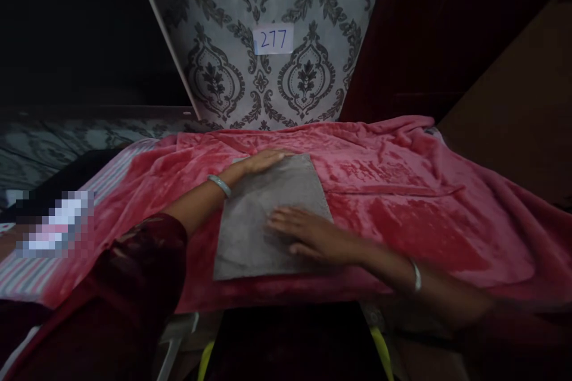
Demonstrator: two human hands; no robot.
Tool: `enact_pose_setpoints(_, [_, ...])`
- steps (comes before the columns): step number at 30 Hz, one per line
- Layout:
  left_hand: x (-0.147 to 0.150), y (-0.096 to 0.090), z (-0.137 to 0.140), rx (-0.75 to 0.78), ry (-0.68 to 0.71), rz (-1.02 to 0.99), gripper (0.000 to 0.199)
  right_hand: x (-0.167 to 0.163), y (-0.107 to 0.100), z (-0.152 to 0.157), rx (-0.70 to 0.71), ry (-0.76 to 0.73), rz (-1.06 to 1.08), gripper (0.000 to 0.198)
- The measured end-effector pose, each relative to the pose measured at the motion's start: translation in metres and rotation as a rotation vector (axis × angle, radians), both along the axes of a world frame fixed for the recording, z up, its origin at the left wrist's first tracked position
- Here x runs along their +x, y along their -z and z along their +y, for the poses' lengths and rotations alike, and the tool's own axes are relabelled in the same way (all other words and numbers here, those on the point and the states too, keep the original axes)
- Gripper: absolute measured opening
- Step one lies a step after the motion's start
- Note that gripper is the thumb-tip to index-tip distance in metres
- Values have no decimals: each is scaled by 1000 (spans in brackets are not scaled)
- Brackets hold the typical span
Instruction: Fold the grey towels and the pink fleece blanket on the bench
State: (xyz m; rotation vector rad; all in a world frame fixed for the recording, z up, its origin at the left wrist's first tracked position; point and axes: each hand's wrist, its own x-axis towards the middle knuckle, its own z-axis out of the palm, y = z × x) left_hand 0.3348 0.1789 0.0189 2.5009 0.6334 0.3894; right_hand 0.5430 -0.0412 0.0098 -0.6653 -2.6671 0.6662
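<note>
Grey cloth [250, 238], taken as reference, lies spread flat on the red blanket [429, 232], its edges nearly straight and a few shallow creases in its surface. Left hand [263, 161] rests at the cloth's far-left corner; its fingers [277, 153] are extended and close together, pointing rightward along the far edge, with the cloth under and just nearer than them. Right hand [313, 235] is over the cloth's right half, coming in across the right edge; its fingers are straight, unclenched and directed at the cloth's middle, so the cloth lies below them. Neither hand grips anything. Right hand is blurred; cannot tell whether all its fingers press on the fabric. A bracelet [220, 185] on the left wrist sits just left of the cloth. Beyond the cloth's far edge, a paper card [274, 39] marked 277 is on the patterned wall [306, 95].
</note>
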Motion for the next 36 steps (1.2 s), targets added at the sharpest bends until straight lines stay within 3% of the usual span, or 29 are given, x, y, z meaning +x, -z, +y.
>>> enact_pose_setpoints(2, [-17, -4, 5, -23, -37, 3, 73, -19, 7, 43, 73, -5, -4, 60])
enact_pose_setpoints(5, [-27, 10, 5, -18, -64, 136, 70, -47, 22, 95, 144, 8, -64, 58])
enact_pose_setpoints(9, [-21, 41, -3, 10, -148, 258, 58, -64, 39, 118, 220, 33, -147, 62])
enact_pose_setpoints(13, [-20, 50, -4, -7, -138, 264, 55, -63, 41, 96, 201, -24, -177, 62])
enact_pose_setpoints(18, [-23, 50, -4, 23, -145, 250, 54, -64, 36, 29, 55, -235, -146, 64])
enact_pose_setpoints(23, [-18, 52, -10, 84, -171, 272, 53, -67, 19, -39, -103, -312, -97, 66])
enact_pose_setpoints(26, [-19, 45, -19, 114, -156, 290, 55, -69, 5, -54, -159, -317, -57, 71])
enact_pose_setpoints(30, [-37, 28, -33, 128, -141, 268, 58, -76, 2, -23, -52, -229, -64, 66])
enact_pose_setpoints(33, [-60, 17, -38, 129, -166, 230, 59, -88, 15, 26, 43, -177, -119, 62])
enact_pose_setpoints(36, [-78, 20, -42, 115, -197, 269, 58, -105, 31, 69, 123, -136, -153, 61])
